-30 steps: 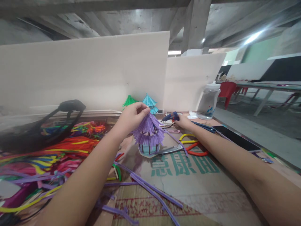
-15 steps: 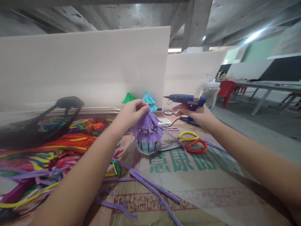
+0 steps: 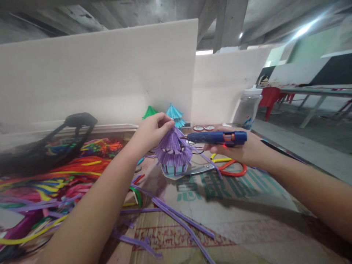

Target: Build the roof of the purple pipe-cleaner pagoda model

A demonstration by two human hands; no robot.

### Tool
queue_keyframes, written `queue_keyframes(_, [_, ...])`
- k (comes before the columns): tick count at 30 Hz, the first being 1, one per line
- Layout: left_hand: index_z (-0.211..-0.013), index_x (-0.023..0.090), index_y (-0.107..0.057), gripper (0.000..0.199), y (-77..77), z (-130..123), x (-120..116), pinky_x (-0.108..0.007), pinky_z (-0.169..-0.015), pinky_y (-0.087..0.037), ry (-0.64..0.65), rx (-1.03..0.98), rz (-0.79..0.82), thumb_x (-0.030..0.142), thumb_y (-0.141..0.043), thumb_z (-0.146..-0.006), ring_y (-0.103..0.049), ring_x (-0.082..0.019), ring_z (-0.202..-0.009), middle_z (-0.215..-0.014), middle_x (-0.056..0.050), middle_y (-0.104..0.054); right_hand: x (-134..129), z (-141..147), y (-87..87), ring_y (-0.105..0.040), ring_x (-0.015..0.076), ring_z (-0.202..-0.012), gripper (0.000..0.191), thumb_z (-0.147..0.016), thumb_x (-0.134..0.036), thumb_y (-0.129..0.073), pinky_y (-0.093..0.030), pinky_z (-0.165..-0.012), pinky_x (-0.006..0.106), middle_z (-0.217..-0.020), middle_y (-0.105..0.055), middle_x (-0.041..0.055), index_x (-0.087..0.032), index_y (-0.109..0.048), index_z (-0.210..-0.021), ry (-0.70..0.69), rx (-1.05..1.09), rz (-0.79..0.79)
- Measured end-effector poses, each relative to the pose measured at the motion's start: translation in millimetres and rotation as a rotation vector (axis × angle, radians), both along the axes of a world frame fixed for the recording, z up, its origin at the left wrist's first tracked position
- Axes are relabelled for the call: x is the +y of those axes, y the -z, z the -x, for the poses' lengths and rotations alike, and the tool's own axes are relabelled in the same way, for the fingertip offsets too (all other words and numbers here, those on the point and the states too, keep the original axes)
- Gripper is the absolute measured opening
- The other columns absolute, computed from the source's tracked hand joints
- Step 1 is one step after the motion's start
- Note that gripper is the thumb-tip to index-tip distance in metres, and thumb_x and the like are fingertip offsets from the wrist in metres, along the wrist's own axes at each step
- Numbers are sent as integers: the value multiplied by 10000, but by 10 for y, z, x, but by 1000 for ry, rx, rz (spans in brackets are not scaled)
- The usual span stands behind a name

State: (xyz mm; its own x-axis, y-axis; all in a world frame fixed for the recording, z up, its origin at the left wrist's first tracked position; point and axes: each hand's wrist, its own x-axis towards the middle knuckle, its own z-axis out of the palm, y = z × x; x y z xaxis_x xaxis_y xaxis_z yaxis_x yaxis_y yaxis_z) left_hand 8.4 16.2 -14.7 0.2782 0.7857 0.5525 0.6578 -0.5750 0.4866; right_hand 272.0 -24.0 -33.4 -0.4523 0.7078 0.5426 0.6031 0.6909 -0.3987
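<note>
A small two-tiered pagoda model [image 3: 173, 156] with purple pipe-cleaner roofs and a light blue base stands upright at the centre. My left hand [image 3: 157, 128] is closed on the tip of its upper roof, thumb and fingers pinched together. In my right hand [image 3: 242, 146] is a blue hot glue gun [image 3: 217, 138], held on its side with a small red light showing. Its nozzle points left and reaches the right slope of the upper roof; whether it touches I cannot tell. Scissors [image 3: 231, 168] with yellow and red handles lie under the gun, blades toward the model's base.
Purple pipe cleaners [image 3: 181, 220] lie in front. Many coloured pipe cleaners [image 3: 82, 165] are heaped at left, near a blurred black object [image 3: 79, 121]. Behind stand a green model roof [image 3: 149, 112], a light blue model [image 3: 175, 114] and a clear bottle [image 3: 246, 108]. White boards [image 3: 96, 77] close off the back.
My right hand has brought the glue gun left and down to the purple roof, rolling it onto its side. My left hand keeps its pinch on the roof tip.
</note>
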Motion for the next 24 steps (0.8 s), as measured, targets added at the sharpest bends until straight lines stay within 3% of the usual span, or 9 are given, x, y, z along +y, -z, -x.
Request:
queue_keyframes(3, [-856, 163, -632, 254, -16, -20, -29, -277, -649, -418, 4, 21, -24, 395, -531, -885, -581, -160, -722, -794, -29, -667, -39, 24, -9, -610, 178, -734, 388, -775, -591, -669, -443, -613, 282, -835, -685, 31, -216, -671, -872, 6, -12, 15])
queue_keyframes(10, [-860, 166, -641, 230, -44, -63, -90, -289, -672, -431, -13, 55, -59, 370, -538, -885, -598, -163, -737, -815, -34, -681, -94, 49, 2, -540, 149, -603, 358, -790, -577, -656, -372, -542, 271, -670, -618, -2, -219, -629, -785, 78, -76, -25])
queue_keyframes(17, [-877, 168, -643, 245, -44, -54, -101, -291, -669, -426, -19, 85, -72, 381, -525, -900, -600, -167, -742, -823, -31, -680, -156, 73, 17, -560, 150, -621, 352, -821, -567, -634, -346, -552, 269, -706, -638, 5, -218, -611, -786, 151, -182, -170])
queue_keyframes(24, [-861, 167, -637, 234, -56, -69, -121, -293, -679, -430, -18, 90, -84, 367, -523, -898, -597, -168, -749, -824, -34, -679, -155, 77, 39, -548, 137, -604, 345, -844, -552, -612, -339, -543, 260, -694, -622, -7, -216, -584, -776, 150, -178, -182])
